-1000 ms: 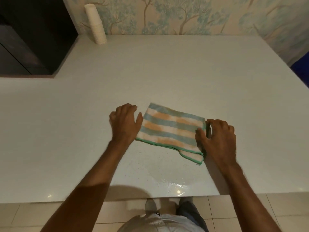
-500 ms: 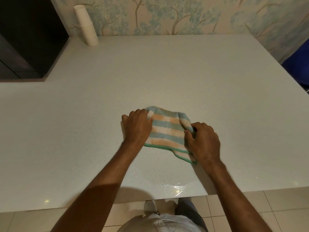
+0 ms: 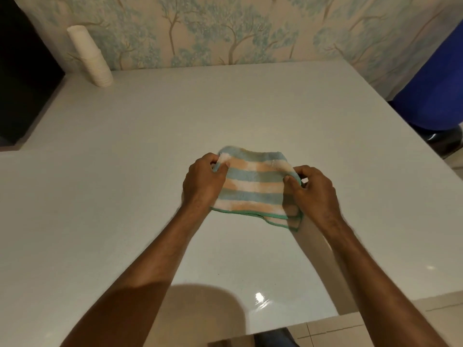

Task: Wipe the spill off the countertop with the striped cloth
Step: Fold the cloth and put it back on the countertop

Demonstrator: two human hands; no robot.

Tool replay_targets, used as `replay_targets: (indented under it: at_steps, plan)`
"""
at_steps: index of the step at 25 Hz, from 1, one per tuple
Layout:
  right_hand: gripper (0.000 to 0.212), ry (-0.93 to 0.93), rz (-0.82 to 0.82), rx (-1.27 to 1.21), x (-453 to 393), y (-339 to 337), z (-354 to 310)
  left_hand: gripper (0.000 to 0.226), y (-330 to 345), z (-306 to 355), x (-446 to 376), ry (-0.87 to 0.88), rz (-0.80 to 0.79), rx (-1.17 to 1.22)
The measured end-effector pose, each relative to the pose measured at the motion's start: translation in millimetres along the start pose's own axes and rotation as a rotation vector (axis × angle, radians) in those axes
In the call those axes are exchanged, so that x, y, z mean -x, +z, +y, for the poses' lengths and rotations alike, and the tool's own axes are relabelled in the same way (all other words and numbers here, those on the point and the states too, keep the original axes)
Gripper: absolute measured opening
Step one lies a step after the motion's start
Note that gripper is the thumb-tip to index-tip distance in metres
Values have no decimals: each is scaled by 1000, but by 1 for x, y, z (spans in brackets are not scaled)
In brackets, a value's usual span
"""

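— Striped cloth [image 3: 253,186]: where on the countertop [image 3: 125,196]?

— About the middle, a little toward the near edge. Folded in layers, with blue, peach and white bands and a green hem along the near side. Mostly lying on the surface; far corners gathered up by the fingers.

— And at the far left?

— Dark cabinet [image 3: 22,71] at the left edge. Beside it, a stack of white cups [image 3: 91,56], upright, close to the wallpaper with painted trees [image 3: 225,28]. Well apart from the cloth.

— Left hand [image 3: 204,182]?

— Placed on the left edge of the cloth. Fingers curled and closed on the far left corner, thumb pressing on top, fabric pinched between. Palm covering the left border.

— Right hand [image 3: 312,190]?

— Placed on the right edge. Fingers bent and closed around the far right corner, thumb on the upper face of the fabric. Lower right corner of the cloth hanging loose below the wrist, in two layers.

— Any spill visible?

— Shiny wet patch [image 3: 260,298] close to the near edge, between the two forearms, reflecting a light. Apart from the cloth, not touched by it.

— And at the far right?

— Blue rounded object [image 3: 433,96] beyond the right side of the countertop, resting on something black. Cannot tell exactly what. Tiled floor [image 3: 375,329] below the near edge.
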State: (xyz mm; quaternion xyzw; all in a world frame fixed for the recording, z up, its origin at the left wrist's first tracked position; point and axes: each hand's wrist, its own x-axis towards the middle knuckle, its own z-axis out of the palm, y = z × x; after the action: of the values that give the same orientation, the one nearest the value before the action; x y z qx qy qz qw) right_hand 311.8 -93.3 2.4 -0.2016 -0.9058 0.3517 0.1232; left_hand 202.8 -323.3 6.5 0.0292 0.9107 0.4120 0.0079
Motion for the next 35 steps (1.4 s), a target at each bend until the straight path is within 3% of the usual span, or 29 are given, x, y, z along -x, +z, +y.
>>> replay_targets:
  at_steps: [7,15,24,31,35]
  plan:
    - [21,14,120,-24,-154,-81,62,23,96,119,-83,46,-45,112]
    - [21,9,134,58,-333,-142,121,26,206,221,-197,0,-42,148]
    - [25,-6,126,174,-444,-123,170,32,288,238,-289,-6,7,-15]
    - [28,-1,108,375,-455,-99,195,31,318,220,-303,117,19,-257]
    - [40,12,133,391,-450,-100,193,34,310,222,-300,177,0,-308]
